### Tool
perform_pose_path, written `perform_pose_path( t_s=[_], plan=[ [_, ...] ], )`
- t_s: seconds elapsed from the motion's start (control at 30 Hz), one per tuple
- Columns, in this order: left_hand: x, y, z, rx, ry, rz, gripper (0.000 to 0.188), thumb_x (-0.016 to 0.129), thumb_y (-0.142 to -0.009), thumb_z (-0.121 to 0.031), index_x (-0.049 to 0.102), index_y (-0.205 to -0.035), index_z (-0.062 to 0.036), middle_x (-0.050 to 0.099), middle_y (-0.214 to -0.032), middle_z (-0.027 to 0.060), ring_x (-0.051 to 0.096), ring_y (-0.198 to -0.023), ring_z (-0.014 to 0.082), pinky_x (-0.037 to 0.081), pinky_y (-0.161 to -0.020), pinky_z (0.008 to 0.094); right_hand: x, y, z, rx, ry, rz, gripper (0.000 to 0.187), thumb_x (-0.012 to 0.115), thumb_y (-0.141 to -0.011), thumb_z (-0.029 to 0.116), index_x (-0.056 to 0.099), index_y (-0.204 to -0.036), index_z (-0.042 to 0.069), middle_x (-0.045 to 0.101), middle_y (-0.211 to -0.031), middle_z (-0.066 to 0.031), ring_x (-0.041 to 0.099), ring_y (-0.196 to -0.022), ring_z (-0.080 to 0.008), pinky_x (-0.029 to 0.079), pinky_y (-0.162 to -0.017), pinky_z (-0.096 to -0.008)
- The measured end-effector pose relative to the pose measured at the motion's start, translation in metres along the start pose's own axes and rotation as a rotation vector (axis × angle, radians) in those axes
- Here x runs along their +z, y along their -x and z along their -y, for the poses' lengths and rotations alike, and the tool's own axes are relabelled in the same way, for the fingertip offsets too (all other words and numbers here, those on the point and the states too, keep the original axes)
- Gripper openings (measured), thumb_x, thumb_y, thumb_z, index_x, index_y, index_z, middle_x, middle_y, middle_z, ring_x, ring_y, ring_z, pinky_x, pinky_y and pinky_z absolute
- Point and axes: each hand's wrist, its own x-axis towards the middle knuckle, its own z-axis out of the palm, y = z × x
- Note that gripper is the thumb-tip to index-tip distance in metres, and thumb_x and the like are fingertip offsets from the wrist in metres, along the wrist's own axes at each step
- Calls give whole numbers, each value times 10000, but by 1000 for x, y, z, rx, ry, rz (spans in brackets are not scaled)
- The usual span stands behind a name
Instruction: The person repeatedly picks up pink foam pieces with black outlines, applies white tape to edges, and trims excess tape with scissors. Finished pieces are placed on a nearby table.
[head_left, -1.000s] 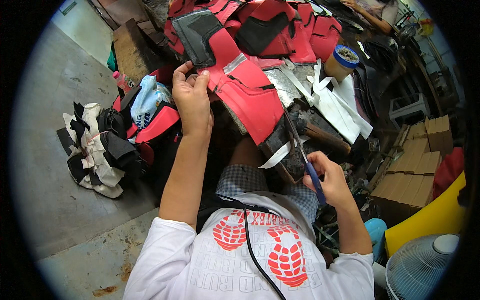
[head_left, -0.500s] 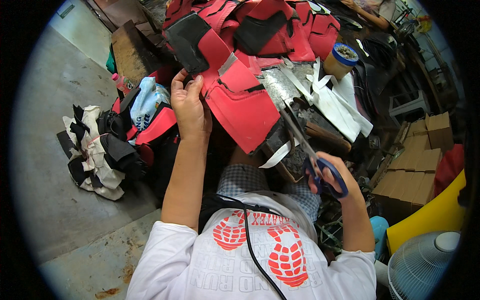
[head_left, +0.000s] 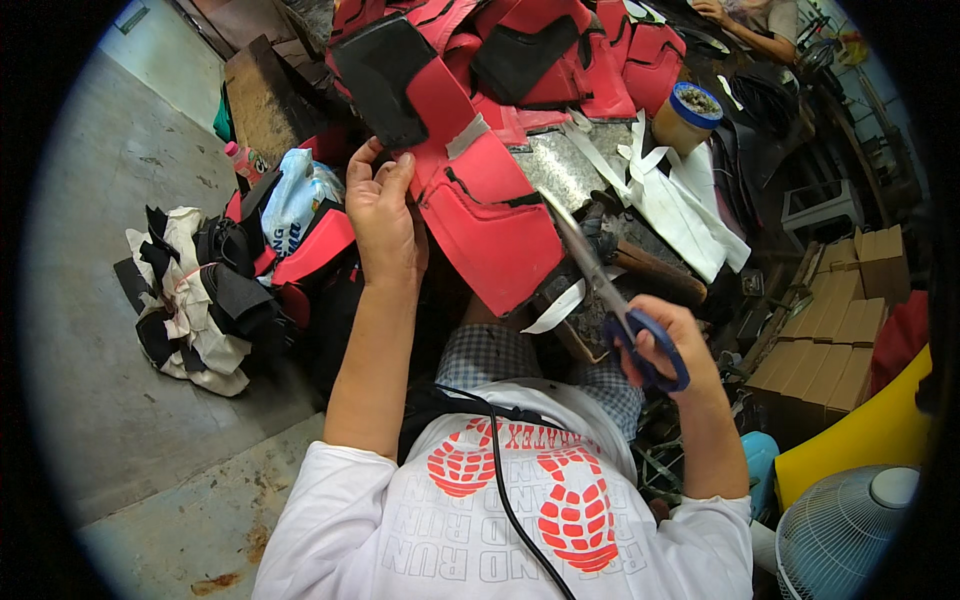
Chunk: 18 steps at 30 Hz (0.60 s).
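My left hand [head_left: 383, 215] pinches the left edge of a red leather-like piece [head_left: 497, 245] that has a black patch [head_left: 385, 75] at its upper end and black-edged cuts across it. A small grey tab [head_left: 467, 136] sticks out from its middle. In my right hand [head_left: 665, 345] is a pair of scissors with dark blue handles [head_left: 657, 352], my fingers through the loops. The long metal blades [head_left: 582, 250] look closed together and point up and left, their tips beside the red piece's right edge. Whether they touch it I cannot tell.
More red and black pieces [head_left: 530, 55] are heaped at the far side. White strips [head_left: 672, 205] and a blue-rimmed jar [head_left: 687, 115] lie right of them. Scraps [head_left: 195, 310] sit on the floor at left; cardboard boxes [head_left: 815, 350] and a fan [head_left: 850, 535] stand right. Another person's arm [head_left: 750, 30] shows far right.
The scissors have moved slightly up and left, bringing their tips closer to the red piece's right edge. My left hand and the piece have shifted slightly right.
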Motion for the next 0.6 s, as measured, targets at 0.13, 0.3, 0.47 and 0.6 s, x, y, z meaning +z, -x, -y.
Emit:
perform_pose_path(
  t_s=[0.13, 0.3, 0.47, 0.6],
  plan=[
    [7, 3, -1, -117, 21, 10, 314, 569, -927, 5, 492, -1232, -9, 647, -1104, 105, 660, -936, 178, 542, -881, 316, -45, -28, 4, -123, 662, -536, 313, 777, -814, 294, 644, -888, 20, 641, -694, -33, 598, -537, -126, 442, -502, -261],
    [24, 15, 0, -282, 48, 49, 310, 556, -932, 19, 465, -1226, -17, 665, -1033, 120, 673, -850, 152, 575, -744, 290, -96, -58, 7, -123, 1330, -717, 340, 782, -777, 325, 712, -984, 64, 681, -879, -125, 670, -790, -284, 506, -697, -378],
    [50, 24, 2, -539, 65, 229, 348, 562, -940, -5, 461, -1272, 1, 669, -1020, 118, 688, -832, 156, 585, -746, 291, -62, -55, 25, -528, 972, -664, 414, 746, -818, 337, 685, -1165, 120, 639, -1121, -97, 642, -961, -285, 505, -849, -404],
    [80, 42, 2, -926, 123, 536, 372, 584, -954, -85, 475, -1299, 1, 658, -897, 84, 551, -558, 80, 441, -470, 208, -17, -40, 38, -1078, 1464, -479, 672, 804, -704, 311, 592, -1330, 185, 476, -1450, -77, 439, -1311, -315, 382, -1065, -464]
  ],
)
